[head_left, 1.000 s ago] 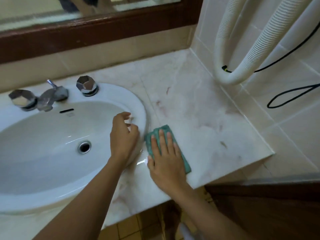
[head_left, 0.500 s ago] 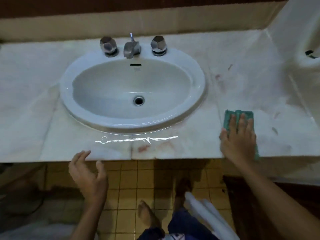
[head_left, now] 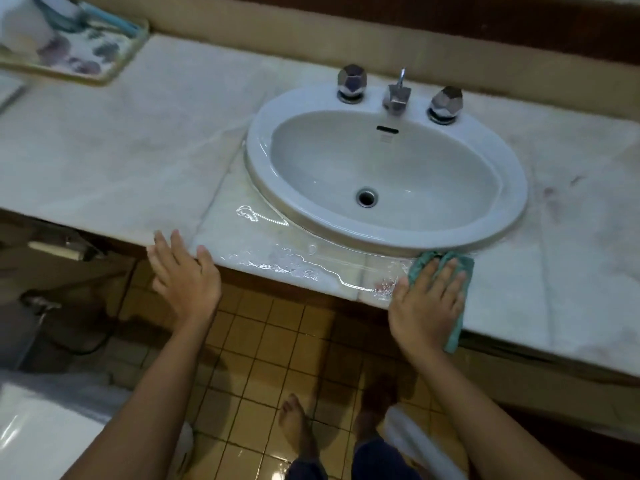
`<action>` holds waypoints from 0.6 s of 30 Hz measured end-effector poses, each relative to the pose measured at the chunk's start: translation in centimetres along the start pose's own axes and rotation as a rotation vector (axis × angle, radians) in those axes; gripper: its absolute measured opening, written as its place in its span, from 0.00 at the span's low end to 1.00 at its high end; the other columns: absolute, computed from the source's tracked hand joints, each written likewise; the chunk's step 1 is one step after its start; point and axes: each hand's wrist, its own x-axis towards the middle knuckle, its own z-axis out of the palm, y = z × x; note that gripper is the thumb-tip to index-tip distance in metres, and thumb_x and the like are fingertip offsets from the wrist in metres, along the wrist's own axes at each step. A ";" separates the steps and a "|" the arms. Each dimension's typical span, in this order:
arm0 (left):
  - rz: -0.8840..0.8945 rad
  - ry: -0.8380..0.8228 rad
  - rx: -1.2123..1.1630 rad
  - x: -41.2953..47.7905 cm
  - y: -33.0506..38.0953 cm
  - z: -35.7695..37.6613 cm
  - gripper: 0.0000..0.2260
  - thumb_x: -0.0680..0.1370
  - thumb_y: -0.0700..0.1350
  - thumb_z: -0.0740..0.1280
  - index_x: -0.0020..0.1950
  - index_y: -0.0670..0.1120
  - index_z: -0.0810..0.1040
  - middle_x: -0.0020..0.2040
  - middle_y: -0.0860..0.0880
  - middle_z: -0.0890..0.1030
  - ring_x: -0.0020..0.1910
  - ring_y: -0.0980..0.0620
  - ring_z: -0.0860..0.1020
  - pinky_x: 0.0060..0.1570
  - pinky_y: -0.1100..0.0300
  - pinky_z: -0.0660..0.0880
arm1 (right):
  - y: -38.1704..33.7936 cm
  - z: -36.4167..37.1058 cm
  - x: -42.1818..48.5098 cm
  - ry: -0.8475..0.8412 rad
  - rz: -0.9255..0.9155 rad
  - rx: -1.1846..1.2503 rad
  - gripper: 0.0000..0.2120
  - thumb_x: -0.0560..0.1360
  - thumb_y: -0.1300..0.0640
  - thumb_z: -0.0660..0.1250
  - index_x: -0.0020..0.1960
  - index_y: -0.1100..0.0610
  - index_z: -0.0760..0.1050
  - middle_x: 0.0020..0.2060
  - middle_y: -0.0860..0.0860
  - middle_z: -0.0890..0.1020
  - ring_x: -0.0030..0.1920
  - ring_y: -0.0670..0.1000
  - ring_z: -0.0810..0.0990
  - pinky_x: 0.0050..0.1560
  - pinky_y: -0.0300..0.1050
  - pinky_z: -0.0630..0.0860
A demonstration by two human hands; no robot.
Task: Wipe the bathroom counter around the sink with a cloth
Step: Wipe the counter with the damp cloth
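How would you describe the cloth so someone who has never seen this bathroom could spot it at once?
Find the white oval sink set in the pale marble counter. Follow its rim to the near right edge, where the right hand presses flat on a small cloth. Its teal-green colour and soft folds set it apart from the white porcelain and pale stone around it.

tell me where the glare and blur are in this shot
Head view: dim overall; bright glare on the water film along the front edge of the counter, left of the cloth; the tray at far left is motion-blurred; softer sheen on the floor tiles.
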 end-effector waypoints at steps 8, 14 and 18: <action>0.039 -0.060 -0.019 1.0 -2.0 1.5 0.31 0.80 0.60 0.47 0.78 0.44 0.54 0.80 0.43 0.50 0.78 0.39 0.47 0.68 0.36 0.58 | -7.2 3.5 -3.6 0.050 -0.065 0.005 0.34 0.77 0.44 0.45 0.78 0.60 0.49 0.77 0.61 0.49 0.77 0.61 0.45 0.74 0.57 0.44; 0.047 -0.173 0.037 1.2 -2.0 0.6 0.33 0.80 0.62 0.45 0.79 0.45 0.52 0.80 0.44 0.48 0.78 0.38 0.45 0.69 0.36 0.55 | -12.8 4.8 -6.1 -0.014 -0.428 -0.011 0.31 0.78 0.44 0.43 0.78 0.54 0.48 0.78 0.54 0.47 0.78 0.54 0.44 0.75 0.53 0.44; 0.020 -0.298 0.094 1.8 -2.4 -0.3 0.32 0.79 0.65 0.41 0.79 0.52 0.39 0.78 0.53 0.33 0.77 0.44 0.33 0.73 0.38 0.41 | -11.7 3.9 -5.1 -0.095 -0.634 0.000 0.29 0.78 0.43 0.42 0.79 0.49 0.46 0.78 0.47 0.45 0.77 0.48 0.40 0.76 0.50 0.47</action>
